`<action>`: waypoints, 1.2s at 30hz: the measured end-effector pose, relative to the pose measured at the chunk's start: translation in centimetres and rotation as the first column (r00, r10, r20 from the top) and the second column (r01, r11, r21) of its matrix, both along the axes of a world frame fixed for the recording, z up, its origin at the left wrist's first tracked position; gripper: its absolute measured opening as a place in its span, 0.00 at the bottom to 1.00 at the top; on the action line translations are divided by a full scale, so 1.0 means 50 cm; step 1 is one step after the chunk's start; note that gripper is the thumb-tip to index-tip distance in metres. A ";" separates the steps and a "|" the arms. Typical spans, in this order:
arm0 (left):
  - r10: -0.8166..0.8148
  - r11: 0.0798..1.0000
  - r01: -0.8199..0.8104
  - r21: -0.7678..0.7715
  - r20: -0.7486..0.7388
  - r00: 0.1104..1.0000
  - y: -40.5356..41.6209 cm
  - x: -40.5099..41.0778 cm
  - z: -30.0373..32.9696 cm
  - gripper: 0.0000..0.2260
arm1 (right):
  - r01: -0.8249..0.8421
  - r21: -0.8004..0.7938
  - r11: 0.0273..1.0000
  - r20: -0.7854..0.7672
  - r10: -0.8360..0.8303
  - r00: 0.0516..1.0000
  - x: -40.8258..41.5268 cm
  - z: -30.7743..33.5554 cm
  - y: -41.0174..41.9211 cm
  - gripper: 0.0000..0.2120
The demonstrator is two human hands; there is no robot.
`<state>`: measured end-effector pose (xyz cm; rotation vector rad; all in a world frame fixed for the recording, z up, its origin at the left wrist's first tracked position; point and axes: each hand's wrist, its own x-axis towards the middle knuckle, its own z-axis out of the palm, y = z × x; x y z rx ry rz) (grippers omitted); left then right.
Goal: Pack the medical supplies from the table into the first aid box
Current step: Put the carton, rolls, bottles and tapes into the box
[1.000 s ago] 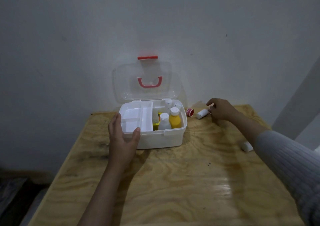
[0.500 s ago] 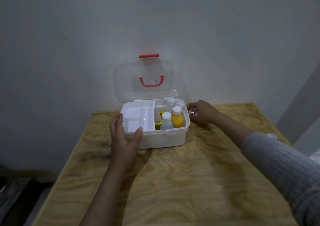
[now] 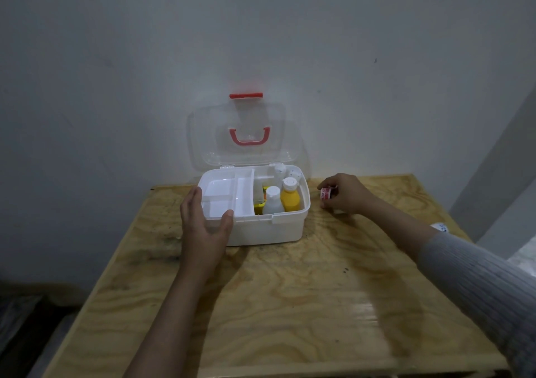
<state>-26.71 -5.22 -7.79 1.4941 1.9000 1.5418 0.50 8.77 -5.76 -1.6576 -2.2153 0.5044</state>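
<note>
I note the left hand [image 3: 203,226] spread open against the front left corner of the first aid box [image 3: 269,229], thumb hooked over its rim. The box lid [image 3: 240,133] stands upright. Just right of the thumb, inside the box, stand a white bottle [image 3: 273,202] and a yellow bottle [image 3: 290,196]. The right hand [image 3: 345,193], just beside the box's right wall, is closed around a small red-labelled roll [image 3: 326,193]. Behind the right forearm, a white item [image 3: 439,227] lies on the table [image 3: 290,305].
</note>
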 end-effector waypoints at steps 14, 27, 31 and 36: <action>-0.024 1.000 0.024 0.012 -0.002 1.000 -0.001 -0.004 -0.002 0.31 | -0.064 0.170 0.983 -0.141 0.088 0.986 -0.033 0.166 -0.072 0.23; -0.058 0.998 0.058 0.022 0.001 0.998 -0.004 -0.008 0.000 0.32 | -0.310 0.145 0.939 -0.235 0.337 0.912 -0.283 0.235 -0.132 0.21; -0.080 0.997 0.080 0.019 0.017 0.997 -0.003 -0.010 -0.001 0.33 | -0.348 0.066 0.935 -0.085 0.353 0.932 -0.352 0.197 -0.117 0.22; -0.068 0.998 0.068 0.009 -0.003 0.998 -0.002 -0.010 0.001 0.33 | -0.308 0.012 0.951 -0.025 0.308 0.951 -0.390 0.159 -0.095 0.20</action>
